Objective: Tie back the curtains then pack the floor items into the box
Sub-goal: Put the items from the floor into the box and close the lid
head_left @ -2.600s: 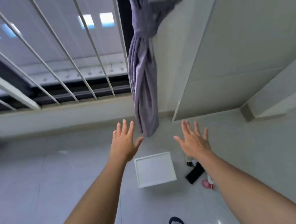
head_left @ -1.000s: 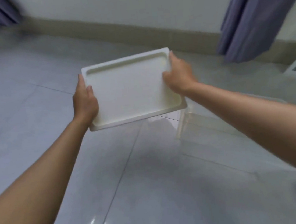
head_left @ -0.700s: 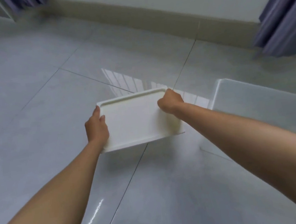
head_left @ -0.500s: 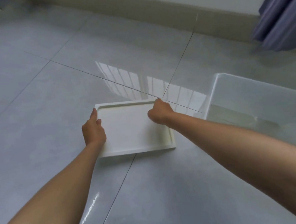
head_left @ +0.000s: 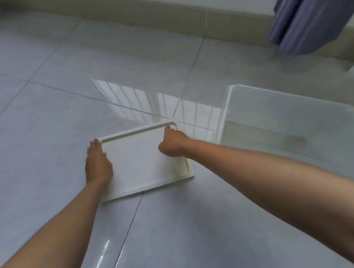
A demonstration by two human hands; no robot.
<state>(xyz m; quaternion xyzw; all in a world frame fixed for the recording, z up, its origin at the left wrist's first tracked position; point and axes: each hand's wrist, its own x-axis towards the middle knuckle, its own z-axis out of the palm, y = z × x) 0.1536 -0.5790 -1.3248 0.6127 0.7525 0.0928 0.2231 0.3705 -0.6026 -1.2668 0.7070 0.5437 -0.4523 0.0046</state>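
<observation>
From my head camera, the white lid (head_left: 139, 161) lies flat on the tiled floor (head_left: 39, 117), just left of the clear box (head_left: 301, 120). My left hand (head_left: 97, 162) grips its left edge; my right hand (head_left: 172, 144) curls over its far right corner.

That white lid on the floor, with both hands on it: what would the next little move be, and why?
Probably letting go. The white lid looks flat on the tiled floor, left hand and right hand at its edges. Beside it the clear box stands open, ready for packing.
</observation>
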